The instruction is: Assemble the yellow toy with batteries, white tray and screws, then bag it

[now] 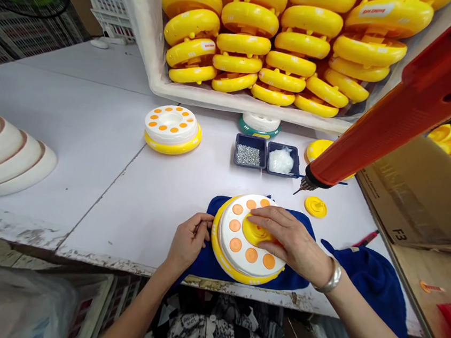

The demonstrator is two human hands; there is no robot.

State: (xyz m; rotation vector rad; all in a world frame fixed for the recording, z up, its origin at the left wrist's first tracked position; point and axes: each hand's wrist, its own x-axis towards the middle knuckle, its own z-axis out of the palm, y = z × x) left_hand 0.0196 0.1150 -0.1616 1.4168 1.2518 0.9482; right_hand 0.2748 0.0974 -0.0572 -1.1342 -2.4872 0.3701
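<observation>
In front of me a round plastic toy base [225, 249], white with orange dots on a yellow bottom ring, lies on a folded blue cloth [308, 221]. My left hand [188, 240] has its fingers curled against the ring's left edge. From the right, my right hand [294, 241] spans a yellow round cap [253, 231] at the centre of the base, thumb and fingers around its sides. The fingers hide part of the cap and several dots. A red electric screwdriver [365, 140] hangs above, bit pointing down toward the table.
Behind stand a tray of small screws [248, 155] and a tray of white grease-like stuff [281, 160]. A second dotted base [173, 131] sits at left, a loose yellow disc [315, 206] at right. A crate of yellow parts [246, 45] closes off the back; a cardboard box [420, 195] stands right.
</observation>
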